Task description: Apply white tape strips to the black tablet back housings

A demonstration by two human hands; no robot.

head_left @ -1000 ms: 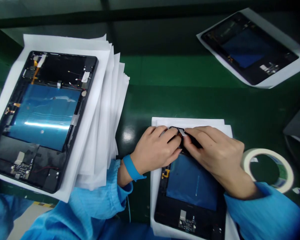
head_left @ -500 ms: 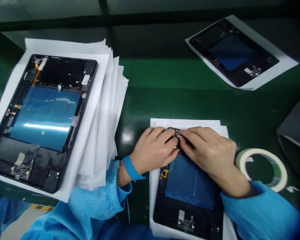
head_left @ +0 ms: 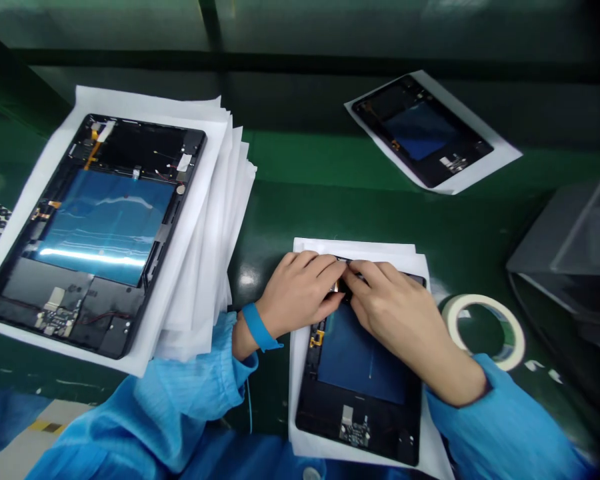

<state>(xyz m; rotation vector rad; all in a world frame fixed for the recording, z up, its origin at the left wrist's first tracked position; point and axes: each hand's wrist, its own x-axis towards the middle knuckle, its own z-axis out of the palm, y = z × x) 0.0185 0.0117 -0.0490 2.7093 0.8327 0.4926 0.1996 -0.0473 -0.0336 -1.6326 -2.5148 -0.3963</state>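
Note:
An opened tablet (head_left: 360, 413), its blue battery cover (head_left: 363, 353) and small circuit board (head_left: 355, 432) exposed, lies on white sheets in front of me. Both hands meet over its top edge. My left hand (head_left: 303, 290), wearing a blue wristband (head_left: 261, 327), has curled fingers and the thumb close to a small orange-and-white part. My right hand (head_left: 393, 303) has its thumb and index finger pinched beside the left fingertips. What lies in the fingers is hidden; the small white strip seen earlier is out of sight. An orange flex cable (head_left: 317, 339) shows at the tablet's left side.
On the left another opened tablet (head_left: 105, 220) tops a stack of white sheets (head_left: 220, 220). A third opened tablet (head_left: 425, 127) lies on paper at the back right. A roll of cream tape (head_left: 517, 333) rests right of my right wrist, near a grey box-like object (head_left: 570, 233).
The view has shifted, so the surroundings sit differently in the picture. My right fingertips have come closer to my left ones, and the white strip between them has become covered.

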